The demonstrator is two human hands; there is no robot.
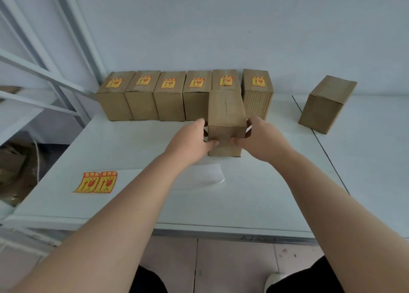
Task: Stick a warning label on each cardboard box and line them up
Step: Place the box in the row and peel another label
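A plain cardboard box (225, 115) with no label on its top stands in the middle of the white table (132, 142). My left hand (192, 140) grips its left side and my right hand (261, 140) grips its right side, thumbs on the near face. Behind it, against the wall, a row of several boxes (141, 98) stands side by side, each with a yellow and red warning label on top. Another unlabelled box (325, 104) sits tilted at the far right. A strip of two warning labels (96, 182) lies on the table at the near left.
A white backing sheet (208, 175) lies on the table under my left forearm. A second table (376, 149) adjoins on the right. Metal shelving (44, 82) stands at the left, with cardboard clutter on the floor below it.
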